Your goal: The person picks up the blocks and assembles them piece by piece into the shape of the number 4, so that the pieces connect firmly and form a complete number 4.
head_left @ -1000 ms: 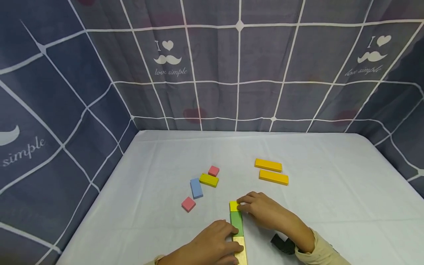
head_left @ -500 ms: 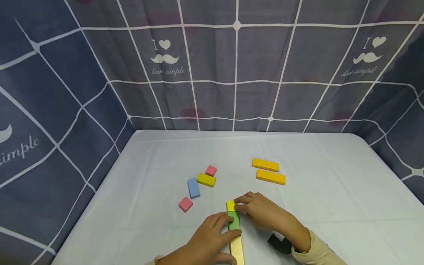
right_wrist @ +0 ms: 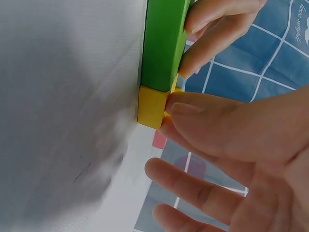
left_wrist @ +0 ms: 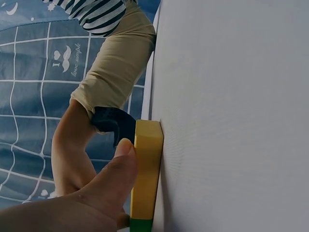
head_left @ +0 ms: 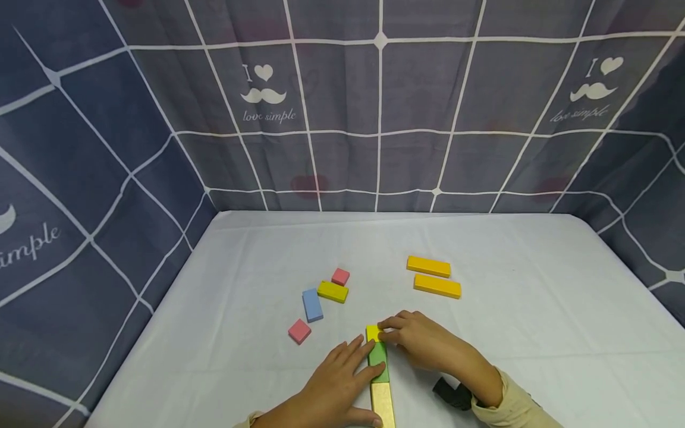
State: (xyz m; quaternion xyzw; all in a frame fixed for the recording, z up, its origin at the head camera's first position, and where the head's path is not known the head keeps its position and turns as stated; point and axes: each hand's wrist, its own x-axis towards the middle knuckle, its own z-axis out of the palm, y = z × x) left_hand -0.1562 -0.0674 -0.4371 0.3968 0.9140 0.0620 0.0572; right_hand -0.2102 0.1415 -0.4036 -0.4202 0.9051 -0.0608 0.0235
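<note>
A yellow block (head_left: 371, 333), a green block (head_left: 377, 360) and a long pale yellow block (head_left: 382, 404) form a straight row, end against end. My left hand (head_left: 336, 386) lies along the left side of the row with its fingers spread, fingertips on the green block and thumb at the pale block. In the left wrist view, the thumb (left_wrist: 113, 181) touches the side of the long block (left_wrist: 147, 169). At the row's far end, my right hand (head_left: 428, 345) pinches the yellow block (right_wrist: 152, 106) between thumb and index finger, its other fingers loose.
Left of the row lie a blue block (head_left: 313, 305), an olive-yellow block (head_left: 333, 292) and two pink blocks (head_left: 299, 331). Two orange-yellow bars (head_left: 437, 286) lie beyond the right hand. A black curved piece (head_left: 452, 393) sits by the right wrist.
My left hand has slid forward along the row and its fingers have spread, uncovering more of the pale block. The right hand holds its place at the yellow block.
</note>
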